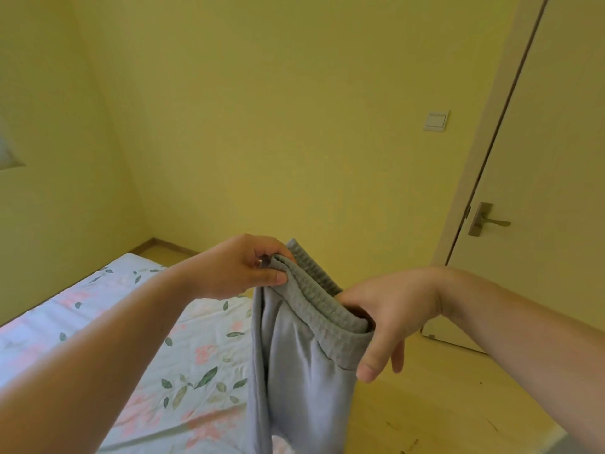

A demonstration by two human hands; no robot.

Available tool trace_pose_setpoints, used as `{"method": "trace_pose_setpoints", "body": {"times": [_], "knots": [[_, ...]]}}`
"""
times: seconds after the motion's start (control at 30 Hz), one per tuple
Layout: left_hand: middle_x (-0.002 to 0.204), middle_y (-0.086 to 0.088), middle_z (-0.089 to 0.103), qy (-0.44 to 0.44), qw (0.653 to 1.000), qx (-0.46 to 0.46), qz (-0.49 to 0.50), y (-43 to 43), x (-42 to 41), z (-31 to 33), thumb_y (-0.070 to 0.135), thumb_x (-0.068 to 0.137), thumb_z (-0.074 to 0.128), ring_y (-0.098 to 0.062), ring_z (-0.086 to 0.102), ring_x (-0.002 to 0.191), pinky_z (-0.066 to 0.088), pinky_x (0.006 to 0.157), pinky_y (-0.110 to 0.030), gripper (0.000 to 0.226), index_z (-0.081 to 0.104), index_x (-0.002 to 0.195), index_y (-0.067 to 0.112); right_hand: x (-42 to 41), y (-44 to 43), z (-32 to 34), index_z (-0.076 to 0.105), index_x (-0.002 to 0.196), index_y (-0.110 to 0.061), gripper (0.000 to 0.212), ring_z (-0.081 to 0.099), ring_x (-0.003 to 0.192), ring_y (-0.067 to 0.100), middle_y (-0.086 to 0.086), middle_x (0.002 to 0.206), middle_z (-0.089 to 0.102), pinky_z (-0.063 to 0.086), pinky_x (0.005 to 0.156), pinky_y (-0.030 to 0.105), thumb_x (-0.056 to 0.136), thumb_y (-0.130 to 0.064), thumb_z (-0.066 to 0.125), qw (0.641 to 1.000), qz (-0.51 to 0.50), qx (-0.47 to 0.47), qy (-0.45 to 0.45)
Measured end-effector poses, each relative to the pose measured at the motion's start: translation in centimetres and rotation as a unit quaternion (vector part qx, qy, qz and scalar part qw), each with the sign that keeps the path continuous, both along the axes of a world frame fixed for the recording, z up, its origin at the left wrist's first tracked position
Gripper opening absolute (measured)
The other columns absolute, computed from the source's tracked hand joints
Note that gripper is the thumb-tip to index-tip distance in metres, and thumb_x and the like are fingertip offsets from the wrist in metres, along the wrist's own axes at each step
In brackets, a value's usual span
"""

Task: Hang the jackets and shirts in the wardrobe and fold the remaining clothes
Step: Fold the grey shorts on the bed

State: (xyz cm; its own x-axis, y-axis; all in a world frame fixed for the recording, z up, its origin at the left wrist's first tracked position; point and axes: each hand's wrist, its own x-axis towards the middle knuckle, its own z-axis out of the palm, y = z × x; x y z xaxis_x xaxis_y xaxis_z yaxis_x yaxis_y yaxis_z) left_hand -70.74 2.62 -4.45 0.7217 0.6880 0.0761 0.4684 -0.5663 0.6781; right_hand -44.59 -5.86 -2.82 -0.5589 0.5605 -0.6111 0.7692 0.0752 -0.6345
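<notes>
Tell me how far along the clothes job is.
Done: nothing can be confirmed; no wardrobe, hung items or folded pile are in view. In hand: the grey sweatpants hang unfolded in the air beside the bed, with the left hand pinching one end of the waistband and the right hand holding the other. Left: folding these, at least; any other clothes are out of view.

Walls (262, 109): plain yellow; two meet at corner, left of centre.
Light switch (436, 121): white rocker plate on far wall, near door frame.
Door (556, 158): cream, right side; metal lever handle (487, 221) near left edge.
Floor (442, 404): light wood; brown skirting (157, 244) at wall base.
Bed (196, 371): lower left; white sheet, pink flower and green leaf print, slightly creased.
Lighting: soft, even, warm tint.
Left edge: pale framed shape (8, 152), not identifiable.
</notes>
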Motion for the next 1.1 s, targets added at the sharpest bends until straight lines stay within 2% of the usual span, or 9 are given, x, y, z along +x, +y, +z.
{"method": "trace_pose_setpoints", "body": {"times": [0.2,0.33,0.47,0.53,0.63,0.7,0.87,1.0,1.1], "knots": [[0.104,-0.005,0.074,-0.030,0.996,-0.066,-0.049,-0.1,-0.5,-0.4,0.017,0.096,0.070,-0.031,0.069,0.100,0.055,0.093,-0.054,0.014,0.073,0.107,0.024,0.1,0.1,1.3,0.057,0.118,-0.036,0.045,0.071,0.103,0.033,0.009,0.121,0.068,0.063,0.077,0.043,0.083,-0.025,0.084,0.990,0.026,0.006,-0.141],[0.101,-0.013,0.072,-0.049,0.994,-0.095,-0.023,0.7,-1.0,-1.5,0.009,0.096,0.069,-0.027,0.069,0.096,0.054,0.091,-0.050,0.011,0.073,0.104,0.016,1.3,-0.4,2.7,0.063,0.121,-0.029,0.045,0.068,0.111,0.027,-0.002,0.121,0.069,0.058,0.092,0.052,0.082,-0.024,0.085,0.994,0.068,0.045,-0.073],[0.104,-0.014,0.072,-0.075,0.990,-0.120,-0.005,0.7,-0.2,-2.7,0.007,0.095,0.067,-0.026,0.069,0.099,0.055,0.095,-0.045,0.013,0.070,0.108,0.007,0.0,-1.1,3.1,0.064,0.128,-0.010,0.046,0.069,0.108,0.036,0.014,0.121,0.070,0.056,0.090,0.060,0.085,-0.011,0.081,0.996,0.090,0.015,0.003],[0.109,-0.019,0.071,-0.088,0.987,-0.131,-0.023,0.5,0.6,-3.0,0.008,0.096,0.066,-0.030,0.068,0.103,0.055,0.096,-0.043,0.017,0.068,0.112,0.003,-0.9,-1.2,3.1,0.063,0.124,-0.009,0.041,0.071,0.100,0.037,0.017,0.114,0.071,0.060,0.082,0.056,0.087,-0.014,0.080,0.995,0.088,0.006,-0.047],[0.111,-0.015,0.071,-0.113,0.978,-0.170,-0.051,0.3,0.9,-3.1,0.011,0.097,0.066,-0.028,0.067,0.107,0.055,0.096,-0.038,0.017,0.067,0.113,0.004,-1.8,-1.9,2.9,0.056,0.117,-0.017,0.044,0.074,0.089,0.034,0.005,0.102,0.069,0.063,0.076,0.050,0.085,-0.034,0.082,0.967,0.074,0.044,-0.240],[0.110,-0.013,0.071,-0.107,0.978,-0.172,-0.042,0.4,0.6,-3.2,0.014,0.097,0.066,-0.030,0.067,0.107,0.055,0.096,-0.043,0.015,0.068,0.111,0.008,-1.8,-2.4,3.0,0.057,0.110,-0.017,0.039,0.074,0.085,0.027,-0.001,0.094,0.066,0.063,0.076,0.047,0.087,-0.042,0.078,0.954,0.079,0.074,-0.280],[0.100,-0.003,0.073,-0.015,0.998,-0.040,0.035,0.6,0.9,-4.2,0.024,0.098,0.068,-0.027,0.069,0.097,0.055,0.092,-0.052,0.008,0.069,0.105,0.027,-2.4,-2.9,3.0,0.072,0.099,-0.016,0.025,0.056,0.102,0.017,-0.004,0.115,0.055,0.051,0.091,0.042,0.094,-0.040,0.070,0.955,0.160,0.203,-0.143],[0.096,0.002,0.072,0.008,0.999,0.004,0.051,0.7,1.8,-4.9,0.027,0.098,0.067,-0.022,0.067,0.093,0.054,0.091,-0.051,0.006,0.068,0.104,0.029,-3.6,-3.3,1.4,0.055,0.070,-0.023,0.037,0.027,0.121,0.013,-0.012,0.108,0.040,0.024,0.105,0.037,0.093,-0.051,0.064,0.913,0.179,0.339,-0.138],[0.099,-0.002,0.072,0.010,0.998,0.001,0.068,1.0,2.0,-5.2,0.026,0.099,0.066,-0.026,0.067,0.097,0.053,0.092,-0.052,0.008,0.068,0.106,0.026,-4.1,-3.3,0.7,0.057,0.071,-0.013,0.037,0.045,0.098,0.011,-0.005,0.093,0.049,0.036,0.088,0.030,0.095,-0.040,0.066,0.921,0.162,0.349,-0.057]]}}
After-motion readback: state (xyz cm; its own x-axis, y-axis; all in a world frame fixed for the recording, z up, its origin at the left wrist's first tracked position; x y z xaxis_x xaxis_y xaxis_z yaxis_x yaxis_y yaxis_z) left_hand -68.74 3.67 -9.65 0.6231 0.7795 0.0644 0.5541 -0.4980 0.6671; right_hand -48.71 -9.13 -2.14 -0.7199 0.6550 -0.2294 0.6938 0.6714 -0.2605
